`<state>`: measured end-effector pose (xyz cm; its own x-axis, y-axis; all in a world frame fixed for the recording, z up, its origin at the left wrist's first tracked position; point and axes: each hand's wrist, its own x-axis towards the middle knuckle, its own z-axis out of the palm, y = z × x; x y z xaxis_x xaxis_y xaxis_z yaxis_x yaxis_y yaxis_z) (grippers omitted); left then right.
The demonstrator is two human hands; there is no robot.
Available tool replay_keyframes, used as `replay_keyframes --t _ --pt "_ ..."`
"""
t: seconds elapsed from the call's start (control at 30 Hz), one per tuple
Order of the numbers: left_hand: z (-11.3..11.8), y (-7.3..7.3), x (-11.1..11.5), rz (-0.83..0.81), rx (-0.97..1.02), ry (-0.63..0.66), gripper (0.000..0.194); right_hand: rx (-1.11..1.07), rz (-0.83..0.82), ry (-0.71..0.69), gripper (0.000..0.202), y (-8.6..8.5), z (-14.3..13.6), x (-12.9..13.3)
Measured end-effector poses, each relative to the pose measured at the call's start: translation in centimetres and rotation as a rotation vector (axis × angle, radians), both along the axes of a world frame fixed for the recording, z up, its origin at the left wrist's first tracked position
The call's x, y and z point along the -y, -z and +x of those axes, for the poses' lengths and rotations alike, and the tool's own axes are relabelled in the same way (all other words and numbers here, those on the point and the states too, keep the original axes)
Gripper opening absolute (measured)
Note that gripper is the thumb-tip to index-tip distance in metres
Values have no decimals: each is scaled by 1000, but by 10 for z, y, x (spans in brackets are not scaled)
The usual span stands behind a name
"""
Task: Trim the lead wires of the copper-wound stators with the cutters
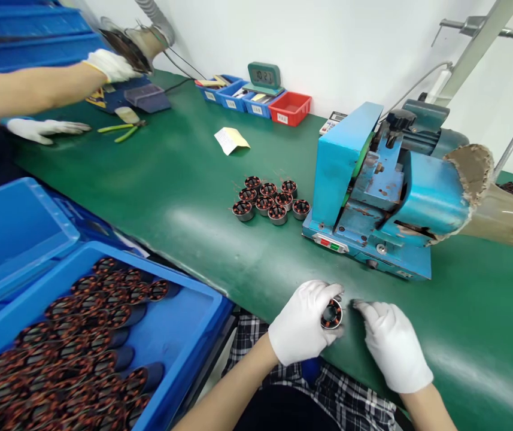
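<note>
My left hand (303,323), in a white glove, holds a small round stator with copper windings (331,313) at the near edge of the green table (184,197). My right hand (393,344), also gloved, rests beside it with its fingertips close to the stator, holding nothing that I can see. Several more wound stators (269,200) stand in a cluster on the table, left of a blue machine (373,191).
A blue crate (184,335) full of wound stators sits at my lower left. A co-worker's gloved hands (45,129) work at the far left near green-handled pliers (119,130). Small blue and red bins (290,108), a digital clock (264,76) and a yellow paper (231,140) lie at the back.
</note>
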<state>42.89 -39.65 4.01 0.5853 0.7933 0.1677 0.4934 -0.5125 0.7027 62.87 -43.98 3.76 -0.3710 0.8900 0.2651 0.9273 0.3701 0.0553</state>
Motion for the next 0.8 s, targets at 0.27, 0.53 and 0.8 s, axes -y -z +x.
replay_keyframes --t 0.27,0.53,0.8 --pt "-3 -25 2 135 -161 17 68 -599 -180 47 23 -8 9 16" --pt "5 -32 3 -13 -34 160 95 -614 -613 16 51 -5 -32 4" --pt "2 -17 1 -68 -105 150 29 -642 -544 231 28 6 -35 11"
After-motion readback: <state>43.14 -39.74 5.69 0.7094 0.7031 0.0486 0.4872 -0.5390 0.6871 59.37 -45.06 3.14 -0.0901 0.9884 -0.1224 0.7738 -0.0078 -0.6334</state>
